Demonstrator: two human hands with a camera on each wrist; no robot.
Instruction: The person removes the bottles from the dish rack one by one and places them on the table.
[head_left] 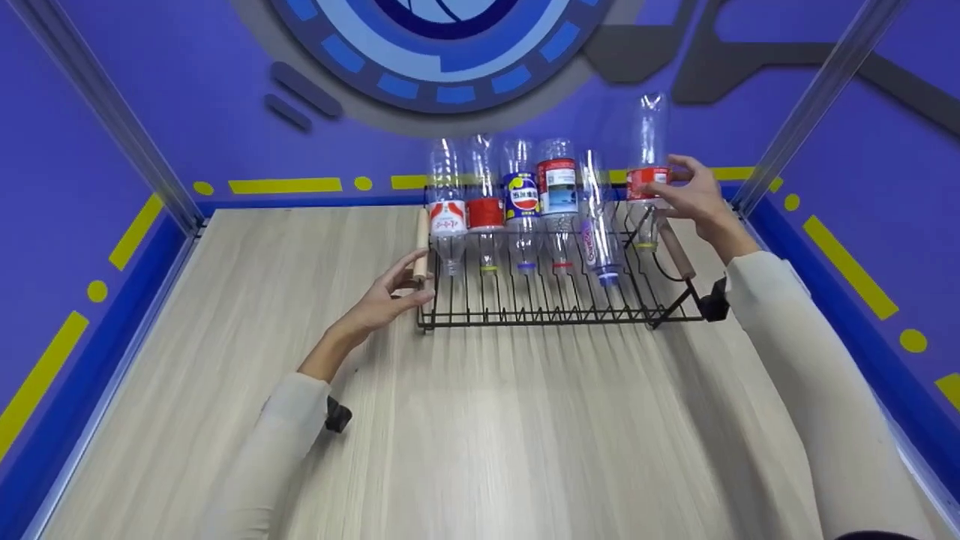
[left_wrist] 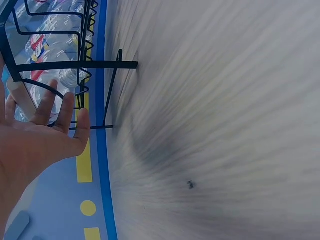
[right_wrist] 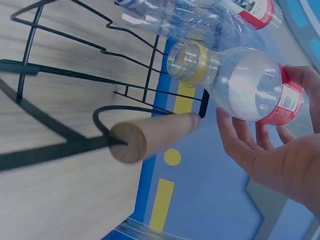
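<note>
My right hand holds an upside-down clear plastic bottle by its red label, thumb on one side and fingers on the other. Its uncapped neck, ringed in yellow, points down by the right wooden handle of a black wire rack. Beside the rack's left wooden handle is my left hand, its fingers extended around the lower end. In the left wrist view those fingers look spread and fairly straight. Several empty bottles stand neck-down in a row in the rack.
Among the row are a white-and-red labelled bottle, a blue-labelled bottle and a tilted slim bottle with a blue-and-white cap. The rack stands on a wood-grain table, near the blue back wall.
</note>
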